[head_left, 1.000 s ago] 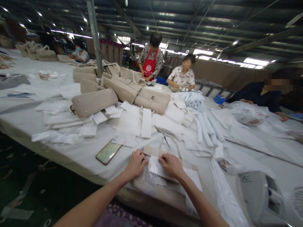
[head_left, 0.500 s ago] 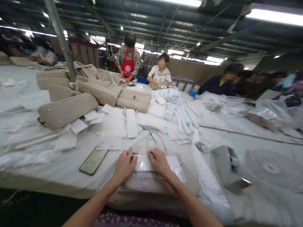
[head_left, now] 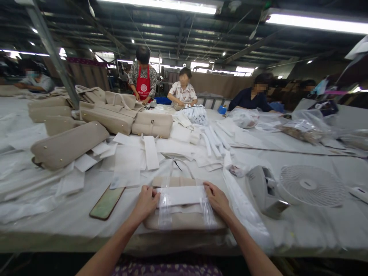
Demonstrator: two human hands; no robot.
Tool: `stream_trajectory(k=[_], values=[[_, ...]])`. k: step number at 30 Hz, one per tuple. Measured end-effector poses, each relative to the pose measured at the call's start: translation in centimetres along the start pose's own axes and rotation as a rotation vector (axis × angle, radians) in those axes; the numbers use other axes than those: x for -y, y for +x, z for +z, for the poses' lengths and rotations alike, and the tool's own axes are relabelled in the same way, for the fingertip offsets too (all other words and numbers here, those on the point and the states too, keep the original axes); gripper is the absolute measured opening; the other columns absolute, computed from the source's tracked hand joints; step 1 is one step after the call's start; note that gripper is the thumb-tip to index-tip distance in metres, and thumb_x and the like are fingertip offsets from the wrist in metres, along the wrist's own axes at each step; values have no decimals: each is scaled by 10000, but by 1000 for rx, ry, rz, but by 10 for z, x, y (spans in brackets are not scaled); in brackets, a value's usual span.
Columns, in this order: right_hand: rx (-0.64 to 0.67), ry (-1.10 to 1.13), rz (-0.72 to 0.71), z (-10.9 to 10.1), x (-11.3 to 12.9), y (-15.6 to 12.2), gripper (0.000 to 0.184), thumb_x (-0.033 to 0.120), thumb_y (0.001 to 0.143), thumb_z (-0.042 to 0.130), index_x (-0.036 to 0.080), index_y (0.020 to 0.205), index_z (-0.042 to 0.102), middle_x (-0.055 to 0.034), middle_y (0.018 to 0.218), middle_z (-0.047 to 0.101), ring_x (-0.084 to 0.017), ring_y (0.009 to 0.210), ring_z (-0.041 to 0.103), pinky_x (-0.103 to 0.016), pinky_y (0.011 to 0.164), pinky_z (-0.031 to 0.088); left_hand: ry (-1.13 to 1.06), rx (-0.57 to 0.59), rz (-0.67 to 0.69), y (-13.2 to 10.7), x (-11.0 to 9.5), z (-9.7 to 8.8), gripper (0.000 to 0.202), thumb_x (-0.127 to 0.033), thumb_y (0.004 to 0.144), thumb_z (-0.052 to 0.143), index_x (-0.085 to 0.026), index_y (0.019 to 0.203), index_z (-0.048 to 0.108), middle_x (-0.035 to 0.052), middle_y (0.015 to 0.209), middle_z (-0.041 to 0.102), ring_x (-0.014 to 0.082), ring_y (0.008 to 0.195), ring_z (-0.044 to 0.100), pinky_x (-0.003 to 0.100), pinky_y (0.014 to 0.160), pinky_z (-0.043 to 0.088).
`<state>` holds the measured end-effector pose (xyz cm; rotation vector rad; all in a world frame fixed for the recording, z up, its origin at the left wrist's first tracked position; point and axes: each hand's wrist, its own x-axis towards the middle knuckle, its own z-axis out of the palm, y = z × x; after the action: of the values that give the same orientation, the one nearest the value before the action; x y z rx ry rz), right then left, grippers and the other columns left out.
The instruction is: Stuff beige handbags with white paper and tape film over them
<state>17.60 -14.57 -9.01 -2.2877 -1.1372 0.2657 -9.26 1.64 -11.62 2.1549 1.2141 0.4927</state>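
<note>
Between the left hand [head_left: 148,200] and right hand [head_left: 217,197] lies the tan bag [head_left: 186,223]. The hands are apart, at the white strip's [head_left: 181,196] two ends; I cannot tell if they pinch it. It is best kept flat and even. Past them is the handle [head_left: 189,169].

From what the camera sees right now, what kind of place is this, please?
Probably a bag factory or workshop: many similar beige bags lie piled on a large table, several people are around it, and tube lights hang overhead.
</note>
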Motion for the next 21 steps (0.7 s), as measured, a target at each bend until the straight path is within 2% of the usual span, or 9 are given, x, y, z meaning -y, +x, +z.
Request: stream_trajectory(k=[3, 6, 14, 21], values=[[16, 26, 17, 1, -4, 4, 377, 334, 904, 337, 213, 1166, 581, -61, 1176, 627, -207, 1078, 567, -325, 941, 400, -7, 2, -25, 3, -2, 1, 199, -339, 786, 516, -155, 748, 584, 71, 916, 474, 195, 894, 531, 296, 887, 400], [33, 24, 20, -1, -7, 5, 335, 314, 899, 353, 228, 1088, 615, -42, 1107, 658, -199, 1017, 593, -304, 881, 420, -25, 7, -51, 9, -5, 2, 243, -363, 788, 493, -157, 706, 593, 58, 883, 491, 190, 862, 541, 286, 847, 417], [-52, 5, 66, 2, -5, -4, 269, 311, 889, 370, 189, 886, 610, -63, 864, 670, -201, 815, 592, -282, 705, 380, -38, 15, -57, 16, -17, -2, 244, -353, 763, 516, -159, 627, 575, 23, 715, 524, 195, 758, 548, 298, 751, 426], [-105, -59, 40, 2, -4, -5, 226, 250, 866, 363, 177, 751, 543, -65, 764, 620, -178, 718, 552, -271, 669, 349, -18, 19, -16, 9, -19, -4, 239, -334, 794, 457, -157, 703, 589, 47, 857, 526, 186, 843, 547, 300, 838, 406]])
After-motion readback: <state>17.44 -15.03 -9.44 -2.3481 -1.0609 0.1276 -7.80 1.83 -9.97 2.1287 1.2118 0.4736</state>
